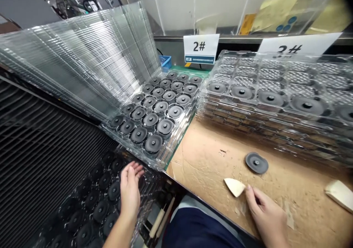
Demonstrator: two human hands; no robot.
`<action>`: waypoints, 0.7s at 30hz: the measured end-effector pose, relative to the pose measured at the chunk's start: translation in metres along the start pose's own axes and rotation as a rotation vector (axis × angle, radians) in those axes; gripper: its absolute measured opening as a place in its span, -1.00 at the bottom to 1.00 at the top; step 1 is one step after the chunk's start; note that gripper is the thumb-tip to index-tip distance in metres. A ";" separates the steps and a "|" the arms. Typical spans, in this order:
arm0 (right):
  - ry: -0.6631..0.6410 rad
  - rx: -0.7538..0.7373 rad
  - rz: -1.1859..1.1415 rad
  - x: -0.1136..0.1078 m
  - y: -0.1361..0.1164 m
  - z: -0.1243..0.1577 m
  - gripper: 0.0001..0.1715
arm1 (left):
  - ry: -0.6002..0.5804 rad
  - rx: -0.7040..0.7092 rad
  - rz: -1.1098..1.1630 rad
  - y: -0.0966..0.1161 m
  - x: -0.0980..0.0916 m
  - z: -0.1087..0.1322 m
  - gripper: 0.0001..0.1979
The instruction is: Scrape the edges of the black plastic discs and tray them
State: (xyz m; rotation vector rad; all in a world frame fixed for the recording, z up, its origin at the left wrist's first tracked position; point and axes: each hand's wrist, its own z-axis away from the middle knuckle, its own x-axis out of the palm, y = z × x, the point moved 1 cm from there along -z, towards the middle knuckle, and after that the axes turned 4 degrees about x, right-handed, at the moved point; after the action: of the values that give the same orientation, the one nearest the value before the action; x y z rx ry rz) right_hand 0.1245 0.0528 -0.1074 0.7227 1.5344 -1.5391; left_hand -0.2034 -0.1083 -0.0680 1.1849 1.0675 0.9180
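Head view: right hand [266, 215] pinches white pad [234, 187] by its corner; grey disc [256, 162] lies just beyond on desk [204, 148]. Left hand [130, 189], apparently empty, fingers loosely extended, near black discs [100, 211]. Judged step: disc handling, pad ready; next move calls for light rim grip.

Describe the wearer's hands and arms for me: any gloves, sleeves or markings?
Both the left hand and right hand are bare; no gloves, watch or markings show. The left forearm has no visible sleeve; the right is mostly cut off. Navy clothing covers the lap.
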 end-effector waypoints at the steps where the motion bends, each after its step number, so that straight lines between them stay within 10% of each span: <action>1: -0.002 0.010 0.004 0.000 0.000 0.000 -0.37 | 0.056 -0.002 0.043 0.002 0.002 -0.012 -0.65; 8: -0.010 0.060 0.019 0.000 -0.001 -0.001 -0.39 | 0.107 -0.097 0.266 0.012 0.026 -0.062 -0.42; 21: 0.002 0.068 0.041 -0.002 -0.006 -0.001 -0.38 | -0.007 -0.052 0.417 0.023 0.046 -0.060 -0.44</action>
State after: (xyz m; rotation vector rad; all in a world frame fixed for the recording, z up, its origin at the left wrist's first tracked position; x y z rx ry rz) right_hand 0.1198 0.0532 -0.1028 0.7901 1.4657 -1.5667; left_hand -0.2500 -0.0454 -0.0557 1.3927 0.7963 1.2531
